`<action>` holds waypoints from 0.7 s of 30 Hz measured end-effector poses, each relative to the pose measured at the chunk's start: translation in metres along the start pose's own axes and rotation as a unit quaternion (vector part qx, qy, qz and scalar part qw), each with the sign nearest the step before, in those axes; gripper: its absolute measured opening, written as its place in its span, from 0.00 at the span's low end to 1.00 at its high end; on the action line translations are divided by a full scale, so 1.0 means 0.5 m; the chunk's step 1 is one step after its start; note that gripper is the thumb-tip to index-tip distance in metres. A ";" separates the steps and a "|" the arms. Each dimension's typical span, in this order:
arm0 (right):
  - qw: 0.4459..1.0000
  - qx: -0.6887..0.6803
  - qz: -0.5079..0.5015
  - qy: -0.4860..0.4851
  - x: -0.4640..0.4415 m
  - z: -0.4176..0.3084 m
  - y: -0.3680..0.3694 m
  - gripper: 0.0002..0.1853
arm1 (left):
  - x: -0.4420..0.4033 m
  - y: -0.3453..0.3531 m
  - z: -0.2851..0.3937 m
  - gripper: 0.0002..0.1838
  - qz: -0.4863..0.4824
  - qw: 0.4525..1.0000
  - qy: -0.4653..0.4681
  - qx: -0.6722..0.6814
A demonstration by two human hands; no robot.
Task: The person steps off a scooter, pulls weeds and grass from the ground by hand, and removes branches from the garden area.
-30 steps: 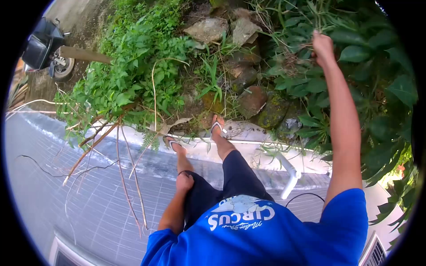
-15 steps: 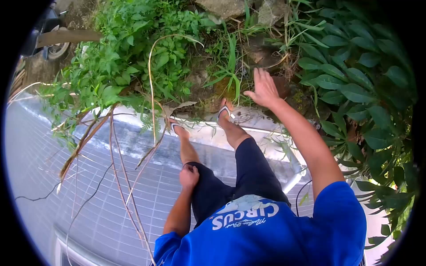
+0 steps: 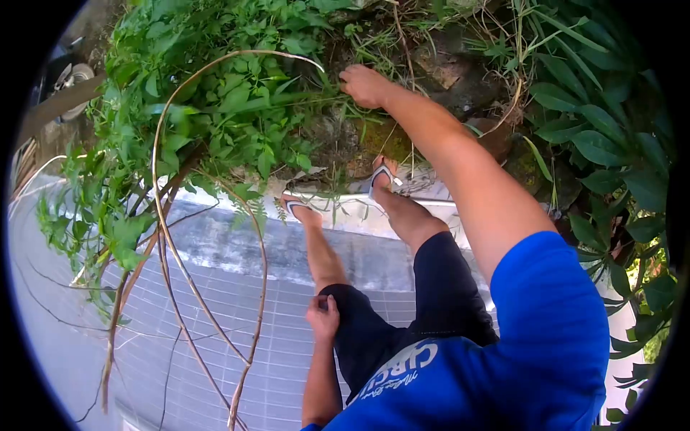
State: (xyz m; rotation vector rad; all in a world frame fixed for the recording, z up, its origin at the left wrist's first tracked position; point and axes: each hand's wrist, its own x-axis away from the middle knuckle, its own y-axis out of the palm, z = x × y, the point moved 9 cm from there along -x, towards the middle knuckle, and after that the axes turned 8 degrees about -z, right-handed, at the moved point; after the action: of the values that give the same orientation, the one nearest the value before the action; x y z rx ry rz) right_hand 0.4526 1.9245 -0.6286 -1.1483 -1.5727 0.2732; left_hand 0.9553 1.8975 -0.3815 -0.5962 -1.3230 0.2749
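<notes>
My right hand reaches out over the bank, fingers curled closed around grass. Long green blades of the grass stretch leftward from it, beside leafy weeds. Its fingertips are partly hidden. My left hand rests by the left knee, against the dark shorts. Its fingers are curled in; whether anything is between them cannot be made out.
My feet, in flip-flops, stand on a pale concrete ledge above a tiled surface. Bare curved stems hang at the left. Rocks lie ahead, and a broad-leaved shrub grows at the right.
My right hand has gone from spread fingers to closed on the grass and moved left and farther out. The upright grass blades now bend left. My left hand stays by the knee.
</notes>
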 end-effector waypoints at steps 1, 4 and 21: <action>0.996 -0.032 0.087 -0.001 0.006 0.011 -0.007 0.13 | -0.002 0.007 -0.003 0.13 -0.002 1.000 -0.003 0.000; 0.998 0.053 -0.025 0.038 -0.053 0.031 0.079 0.08 | -0.017 0.031 -0.016 0.13 -0.016 1.000 -0.020 0.003; 0.956 -0.209 0.069 0.194 0.348 0.083 -0.020 0.11 | -0.032 0.039 -0.027 0.12 -0.009 0.999 0.020 -0.037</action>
State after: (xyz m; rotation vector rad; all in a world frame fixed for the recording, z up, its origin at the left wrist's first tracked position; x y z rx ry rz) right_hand 0.4273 2.0705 -0.5276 -1.5370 -1.2290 -0.2014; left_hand 0.9669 1.9020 -0.4074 -0.6484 -1.3038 0.2003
